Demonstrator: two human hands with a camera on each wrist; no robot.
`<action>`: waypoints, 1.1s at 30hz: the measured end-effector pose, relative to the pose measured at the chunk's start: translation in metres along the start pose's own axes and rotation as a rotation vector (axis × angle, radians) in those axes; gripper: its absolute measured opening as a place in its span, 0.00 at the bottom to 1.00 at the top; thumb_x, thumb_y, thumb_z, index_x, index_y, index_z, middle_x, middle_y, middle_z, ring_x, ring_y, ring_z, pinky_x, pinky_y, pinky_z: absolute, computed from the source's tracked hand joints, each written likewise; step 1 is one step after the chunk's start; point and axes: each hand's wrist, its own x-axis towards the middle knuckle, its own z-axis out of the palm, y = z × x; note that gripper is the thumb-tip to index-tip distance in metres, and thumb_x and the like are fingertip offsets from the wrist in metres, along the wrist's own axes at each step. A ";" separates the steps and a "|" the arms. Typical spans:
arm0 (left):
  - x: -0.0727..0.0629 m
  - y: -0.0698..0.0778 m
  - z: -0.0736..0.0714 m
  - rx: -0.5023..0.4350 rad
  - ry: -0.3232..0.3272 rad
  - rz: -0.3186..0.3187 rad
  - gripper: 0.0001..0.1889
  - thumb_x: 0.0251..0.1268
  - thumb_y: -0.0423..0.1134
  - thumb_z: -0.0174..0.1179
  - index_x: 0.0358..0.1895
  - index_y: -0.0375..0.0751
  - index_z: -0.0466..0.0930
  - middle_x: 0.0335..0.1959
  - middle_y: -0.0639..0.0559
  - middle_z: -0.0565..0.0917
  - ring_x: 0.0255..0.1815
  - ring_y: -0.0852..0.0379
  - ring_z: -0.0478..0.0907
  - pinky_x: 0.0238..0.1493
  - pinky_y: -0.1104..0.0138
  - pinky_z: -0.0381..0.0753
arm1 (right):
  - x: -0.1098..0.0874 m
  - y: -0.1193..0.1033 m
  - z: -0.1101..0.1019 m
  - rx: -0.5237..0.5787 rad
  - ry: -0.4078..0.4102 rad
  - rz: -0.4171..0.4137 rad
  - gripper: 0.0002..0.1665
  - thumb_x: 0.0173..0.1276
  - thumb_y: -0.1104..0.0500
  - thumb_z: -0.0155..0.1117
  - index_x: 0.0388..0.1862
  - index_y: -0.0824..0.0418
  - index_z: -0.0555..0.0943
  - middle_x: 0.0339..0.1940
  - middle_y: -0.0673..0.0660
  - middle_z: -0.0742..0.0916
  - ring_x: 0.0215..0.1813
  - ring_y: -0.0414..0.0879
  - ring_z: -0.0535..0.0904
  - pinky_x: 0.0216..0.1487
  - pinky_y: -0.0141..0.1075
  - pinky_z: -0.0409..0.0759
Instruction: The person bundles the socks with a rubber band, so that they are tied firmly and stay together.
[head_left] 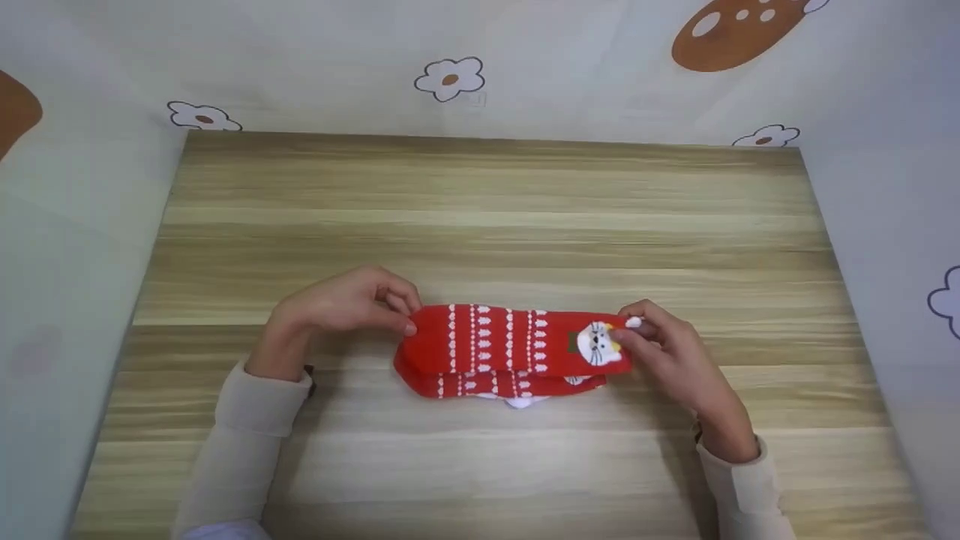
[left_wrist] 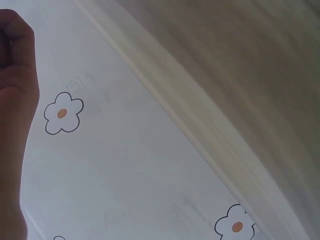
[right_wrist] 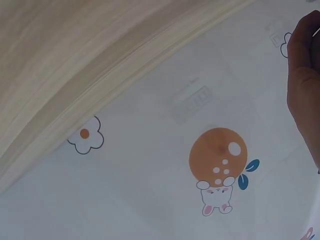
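Note:
A red sock [head_left: 499, 341] with white rows of small figures and a white cat face near its right end lies lengthwise between both hands. Beneath it, a second red sock [head_left: 450, 386] with the same pattern sticks out along the near side, and a bit of white shows under that. My left hand [head_left: 352, 304] pinches the plain red left end between thumb and fingers. At the cat-face end, my right hand [head_left: 667, 349] pinches the sock's edge. Each wrist view shows only part of its hand, at the outer side; the socks are out of sight there.
The socks are over a wood-grain table [head_left: 480, 217]. Pale walls [head_left: 555, 67] with flower and orange fruit prints border its back and both sides. Beige sleeves [head_left: 251, 427] cover the forearms.

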 end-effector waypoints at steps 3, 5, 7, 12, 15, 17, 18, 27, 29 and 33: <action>0.000 -0.001 0.000 0.006 -0.016 -0.004 0.05 0.67 0.35 0.69 0.43 0.44 0.90 0.38 0.47 0.91 0.38 0.54 0.84 0.47 0.66 0.86 | 0.000 0.000 0.001 -0.016 -0.013 -0.010 0.13 0.72 0.58 0.70 0.53 0.56 0.80 0.44 0.54 0.91 0.43 0.44 0.86 0.45 0.30 0.85; 0.000 -0.001 0.000 0.014 -0.041 -0.004 0.05 0.67 0.34 0.69 0.43 0.44 0.90 0.38 0.47 0.91 0.37 0.54 0.83 0.47 0.66 0.85 | 0.000 0.001 0.001 -0.022 -0.030 -0.013 0.13 0.71 0.59 0.70 0.52 0.56 0.80 0.44 0.55 0.91 0.42 0.44 0.86 0.44 0.30 0.86; 0.000 -0.001 0.000 0.030 -0.065 -0.007 0.04 0.67 0.34 0.68 0.42 0.45 0.90 0.37 0.48 0.91 0.36 0.54 0.82 0.46 0.66 0.85 | 0.001 0.002 0.001 -0.026 -0.052 -0.010 0.13 0.71 0.59 0.70 0.52 0.56 0.80 0.44 0.55 0.91 0.42 0.45 0.87 0.44 0.31 0.86; 0.000 0.000 0.000 0.070 -0.097 -0.021 0.03 0.66 0.33 0.68 0.39 0.43 0.89 0.33 0.48 0.90 0.33 0.57 0.80 0.44 0.67 0.83 | 0.001 0.002 0.002 -0.058 -0.097 0.022 0.14 0.71 0.58 0.70 0.53 0.52 0.80 0.47 0.54 0.90 0.45 0.47 0.86 0.45 0.31 0.85; 0.000 -0.001 0.001 0.074 -0.113 -0.031 0.02 0.65 0.32 0.68 0.38 0.40 0.88 0.31 0.49 0.89 0.32 0.58 0.78 0.44 0.67 0.83 | 0.001 0.001 0.003 -0.079 -0.118 0.033 0.13 0.72 0.57 0.70 0.53 0.51 0.80 0.47 0.53 0.90 0.45 0.48 0.86 0.46 0.31 0.85; 0.000 -0.002 0.001 0.067 -0.123 -0.038 0.02 0.65 0.32 0.68 0.38 0.38 0.88 0.30 0.49 0.89 0.31 0.58 0.78 0.43 0.67 0.83 | 0.001 0.000 0.004 -0.090 -0.130 0.037 0.13 0.72 0.56 0.70 0.52 0.51 0.80 0.47 0.52 0.90 0.46 0.48 0.85 0.46 0.31 0.85; 0.000 -0.003 0.001 0.065 -0.127 -0.041 0.02 0.65 0.32 0.68 0.38 0.37 0.87 0.30 0.49 0.88 0.31 0.59 0.77 0.43 0.68 0.83 | 0.001 0.000 0.004 -0.095 -0.137 0.040 0.13 0.72 0.55 0.71 0.52 0.50 0.80 0.47 0.52 0.90 0.46 0.48 0.85 0.46 0.31 0.85; 0.000 -0.003 0.005 0.089 -0.152 -0.100 0.04 0.65 0.32 0.68 0.31 0.41 0.86 0.27 0.41 0.86 0.28 0.54 0.77 0.38 0.67 0.81 | 0.001 -0.002 0.008 -0.086 -0.199 0.083 0.13 0.71 0.51 0.71 0.51 0.49 0.81 0.47 0.50 0.90 0.46 0.48 0.85 0.44 0.32 0.85; 0.000 -0.003 0.006 0.096 -0.155 -0.121 0.04 0.65 0.33 0.68 0.31 0.42 0.86 0.27 0.41 0.86 0.28 0.52 0.77 0.39 0.65 0.82 | 0.002 -0.002 0.009 -0.089 -0.212 0.082 0.12 0.71 0.51 0.71 0.51 0.48 0.81 0.45 0.49 0.90 0.45 0.47 0.85 0.44 0.32 0.85; -0.001 -0.003 0.007 0.111 -0.165 -0.141 0.05 0.65 0.34 0.68 0.31 0.43 0.86 0.27 0.45 0.87 0.29 0.47 0.80 0.41 0.62 0.84 | 0.002 -0.001 0.011 -0.097 -0.235 0.078 0.13 0.71 0.51 0.71 0.52 0.47 0.81 0.46 0.48 0.90 0.45 0.47 0.85 0.45 0.32 0.86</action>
